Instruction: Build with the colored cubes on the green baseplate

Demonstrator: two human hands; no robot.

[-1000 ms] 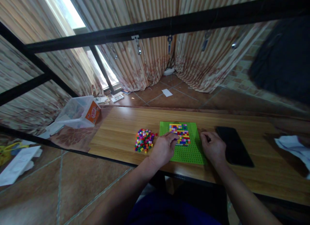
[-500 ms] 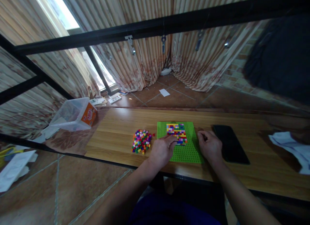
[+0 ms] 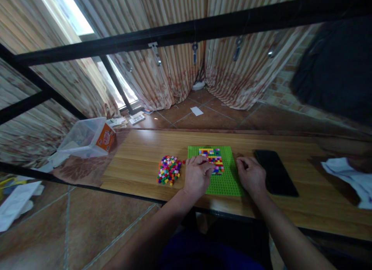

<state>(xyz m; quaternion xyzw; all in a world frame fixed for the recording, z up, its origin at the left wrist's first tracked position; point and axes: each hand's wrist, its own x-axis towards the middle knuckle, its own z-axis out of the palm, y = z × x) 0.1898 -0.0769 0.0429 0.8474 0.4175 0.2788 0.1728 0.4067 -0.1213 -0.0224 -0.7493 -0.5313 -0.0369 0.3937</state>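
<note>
My left hand [image 3: 197, 177] is over the left part of a green studded baseplate [image 3: 223, 186], thumb and fingers pinched together. Whatever may be between the fingertips is too small to make out. Under and beside those fingers, rows of small coloured bricks [image 3: 217, 160] cover the plate's upper middle, partly hidden by the hand. At the plate's right edge my right hand [image 3: 252, 175] rests with its fingers curled closed, and their inside is hidden. A loose pile of small multicoloured bricks [image 3: 169, 170] lies on the table, left of the plate.
On the wooden table [image 3: 130, 161], a black flat tablet-like slab [image 3: 276, 173] lies right of my right hand, with a white cloth or paper [image 3: 345, 177] farther right. A clear plastic bin [image 3: 87, 140] stands beyond the left end. A black metal bar [image 3: 180, 33] crosses above.
My left hand has turned and lifted slightly, its fingers drawn back a little from the lower brick rows. The right hand stays in place at the plate's edge.
</note>
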